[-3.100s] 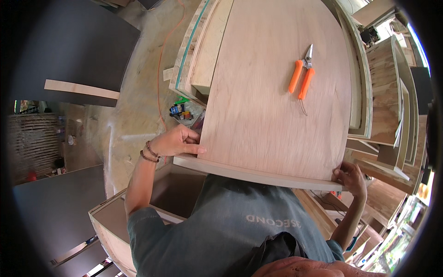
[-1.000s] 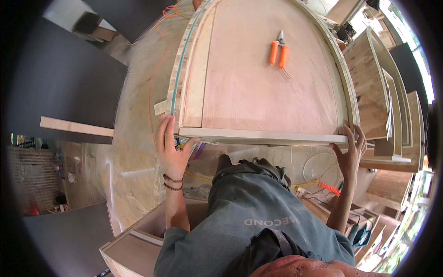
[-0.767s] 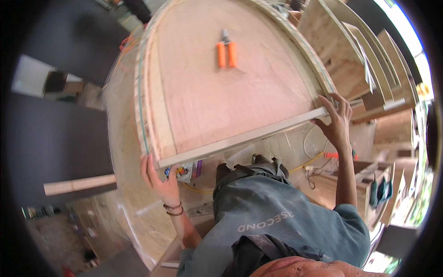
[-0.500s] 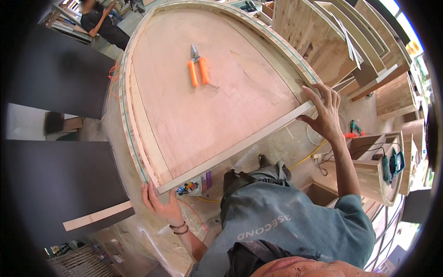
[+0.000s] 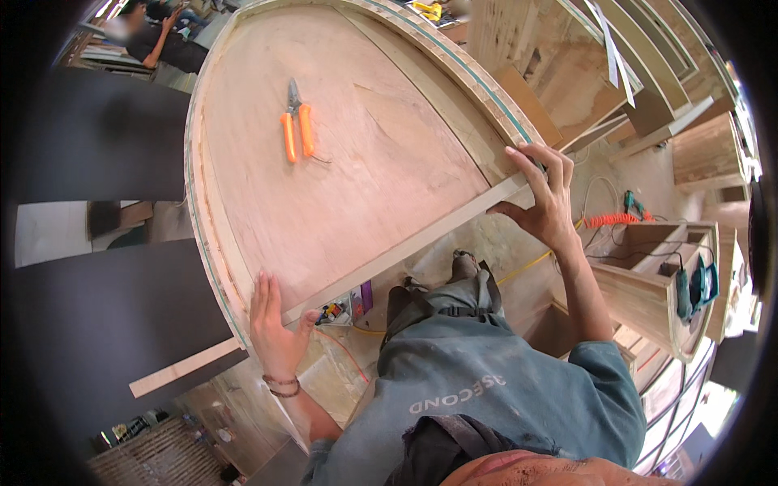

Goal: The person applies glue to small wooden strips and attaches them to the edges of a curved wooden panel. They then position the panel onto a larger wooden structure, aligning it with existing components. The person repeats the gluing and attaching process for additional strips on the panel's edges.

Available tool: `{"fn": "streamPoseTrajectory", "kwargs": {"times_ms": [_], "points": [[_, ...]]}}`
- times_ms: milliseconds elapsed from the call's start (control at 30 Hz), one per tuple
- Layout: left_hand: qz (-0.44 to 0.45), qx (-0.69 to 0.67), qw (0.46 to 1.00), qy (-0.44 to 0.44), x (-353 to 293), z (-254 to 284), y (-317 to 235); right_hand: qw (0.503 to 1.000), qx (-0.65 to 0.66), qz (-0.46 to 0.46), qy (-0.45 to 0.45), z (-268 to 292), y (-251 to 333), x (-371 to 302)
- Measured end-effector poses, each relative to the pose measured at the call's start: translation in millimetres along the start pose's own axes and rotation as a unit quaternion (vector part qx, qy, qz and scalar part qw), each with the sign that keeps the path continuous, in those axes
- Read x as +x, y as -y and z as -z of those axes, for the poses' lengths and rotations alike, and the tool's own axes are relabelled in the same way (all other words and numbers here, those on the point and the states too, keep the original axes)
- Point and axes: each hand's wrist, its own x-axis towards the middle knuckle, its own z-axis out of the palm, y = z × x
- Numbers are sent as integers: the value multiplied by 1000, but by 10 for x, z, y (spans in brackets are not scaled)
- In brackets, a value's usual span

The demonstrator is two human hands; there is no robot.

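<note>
A large curved wooden panel [image 5: 348, 211] with a raised rim lies in front of me. A pale wood strip [image 5: 405, 253] runs along its straight near edge. My left hand [image 5: 279, 332] rests at the near left corner, fingers stretched flat over the top and thumb apart by the strip's end. At the near right corner, my right hand [image 5: 545, 194] grips the rim, with bent fingers over it and the thumb against the strip's front. Orange-handled snips [image 5: 297, 130] lie on the panel, away from both hands. A thin bent piece, perhaps wire, lies beside their handles.
Dark boards [image 5: 105, 324] stand left, with a loose wood strip [image 5: 186, 368] across one. Wooden cabinets [image 5: 648, 275] are at right, one carrying a green power tool [image 5: 695, 292]. An orange coiled hose [image 5: 612, 219] lies behind it. Another person [image 5: 158, 40] is far left.
The panel and snips have shifted left in the view. My left hand has moved from the outer corner onto the panel's top; my right hand keeps its grip on the right corner.
</note>
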Motion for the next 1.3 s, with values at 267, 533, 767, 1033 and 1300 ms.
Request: {"fn": "streamPoseTrajectory", "kwargs": {"times_ms": [267, 533, 767, 1033, 1300], "points": [[-10, -31, 998, 46, 360, 46, -142, 999, 27, 32, -22, -56, -106, -28], [71, -3, 995, 68, 1415, -120, 287, 998, 30, 56, -8, -77, -188, -52], [134, 41, 990, -8, 2439, -328, 809, 998, 38, 51, 3, -95, -130, -74], [78, 41, 996, 5, 3263, -373, 956, 1000, 10, 26, -8, -53, 23, -31], [74, 84, 993, 41, 3643, -201, 775, 987, -25, 41, 155, 442, 615, 744]]}}
